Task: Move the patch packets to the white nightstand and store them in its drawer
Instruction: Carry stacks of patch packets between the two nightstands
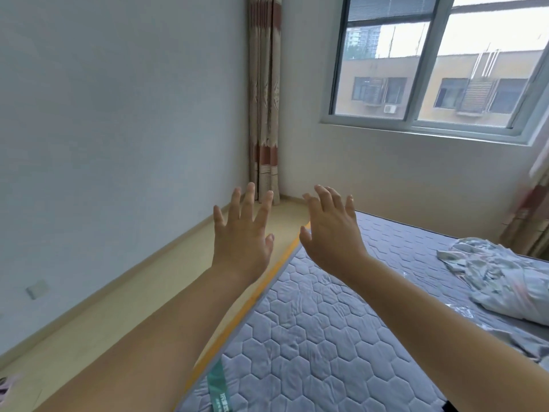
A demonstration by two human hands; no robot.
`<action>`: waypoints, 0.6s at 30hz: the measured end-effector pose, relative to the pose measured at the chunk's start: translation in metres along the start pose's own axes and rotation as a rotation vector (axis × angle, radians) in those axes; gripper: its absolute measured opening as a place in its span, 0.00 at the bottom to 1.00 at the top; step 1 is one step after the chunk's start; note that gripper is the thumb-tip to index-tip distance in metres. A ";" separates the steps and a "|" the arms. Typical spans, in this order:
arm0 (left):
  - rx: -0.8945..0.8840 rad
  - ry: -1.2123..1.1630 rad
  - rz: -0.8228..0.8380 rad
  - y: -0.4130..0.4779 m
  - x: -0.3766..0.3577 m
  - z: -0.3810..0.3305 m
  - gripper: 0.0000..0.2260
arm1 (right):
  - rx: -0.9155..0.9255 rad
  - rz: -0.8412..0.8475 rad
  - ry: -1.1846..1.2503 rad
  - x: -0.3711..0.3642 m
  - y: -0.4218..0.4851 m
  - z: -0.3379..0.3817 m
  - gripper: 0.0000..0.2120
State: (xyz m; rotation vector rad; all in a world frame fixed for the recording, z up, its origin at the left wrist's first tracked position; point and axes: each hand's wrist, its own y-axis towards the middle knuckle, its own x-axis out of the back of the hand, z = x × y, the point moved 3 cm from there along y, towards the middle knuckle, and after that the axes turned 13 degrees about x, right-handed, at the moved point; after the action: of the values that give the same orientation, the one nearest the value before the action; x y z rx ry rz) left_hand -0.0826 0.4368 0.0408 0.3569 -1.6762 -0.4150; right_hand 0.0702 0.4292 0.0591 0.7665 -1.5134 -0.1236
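The left hand (242,233) and right hand (332,233) are raised side by side, fingers straight and spread, holding nothing. The mattress (312,337) lies under the right hand, and crumpled bedding (499,275) lies well to its right. I cannot make out the packets.

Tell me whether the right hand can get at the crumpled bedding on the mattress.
Probably yes: the right hand is open and empty above the mattress, and only bare mattress lies between it and the crumpled bedding to its right.
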 end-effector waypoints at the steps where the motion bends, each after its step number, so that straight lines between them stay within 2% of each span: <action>1: -0.012 0.016 0.001 0.013 -0.008 0.014 0.32 | -0.004 0.006 -0.010 -0.013 0.018 0.005 0.27; 9: -0.068 0.098 0.054 0.163 -0.070 0.122 0.32 | -0.049 -0.009 0.024 -0.111 0.184 0.038 0.28; 18: -0.137 0.117 0.010 0.328 -0.120 0.249 0.31 | -0.056 0.016 -0.001 -0.204 0.350 0.079 0.27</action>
State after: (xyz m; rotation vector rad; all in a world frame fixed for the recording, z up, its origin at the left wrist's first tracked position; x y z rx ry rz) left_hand -0.3117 0.7991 0.0570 0.2664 -1.5257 -0.4903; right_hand -0.1566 0.7744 0.0587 0.7095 -1.5108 -0.1545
